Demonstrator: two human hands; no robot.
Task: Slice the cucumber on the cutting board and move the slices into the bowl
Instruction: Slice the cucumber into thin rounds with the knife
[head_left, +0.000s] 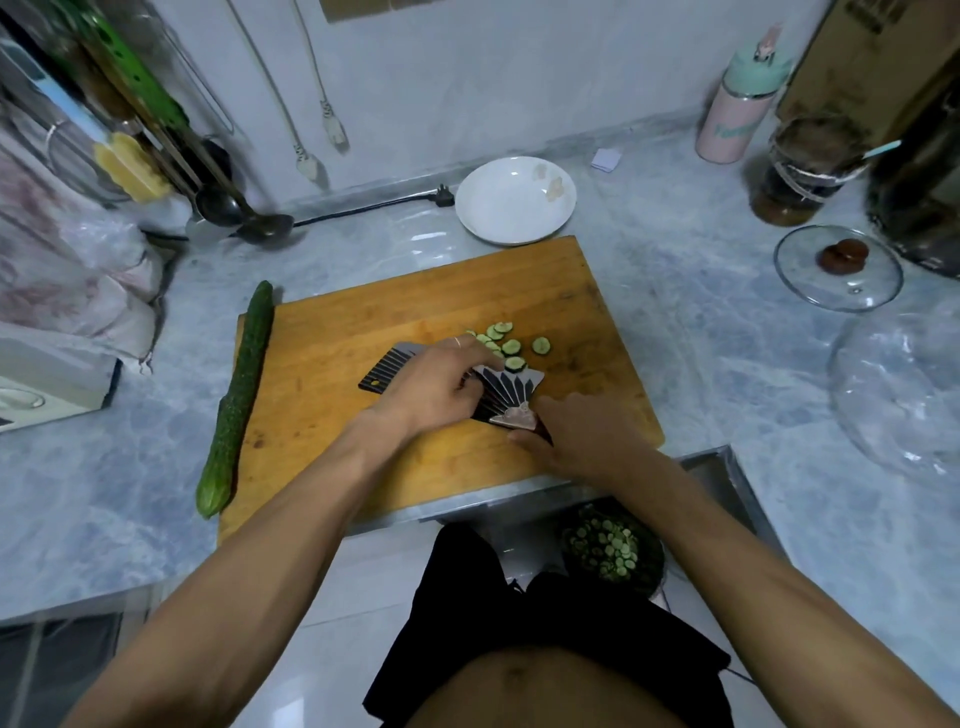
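A wooden cutting board (363, 332) lies on the marble counter. Several cucumber slices (511, 345) sit on it just past my hands. A wide cleaver (506, 387) with a black striped blade lies nearly flat on the board. My left hand (436, 384) rests on top of the blade, its fingers reaching over to the slices. My right hand (576, 436) grips the cleaver's handle at the board's near right. A whole cucumber (239, 400) lies along the board's left edge. The white bowl (514, 200) stands behind the board with no slices in it.
A dark container (613, 551) with several cucumber slices sits below the counter edge near my legs. A glass lid (839, 267), jars and a pink bottle (732, 119) stand at the right. Ladles (244, 218), a power plug and a plastic bag are at the back left.
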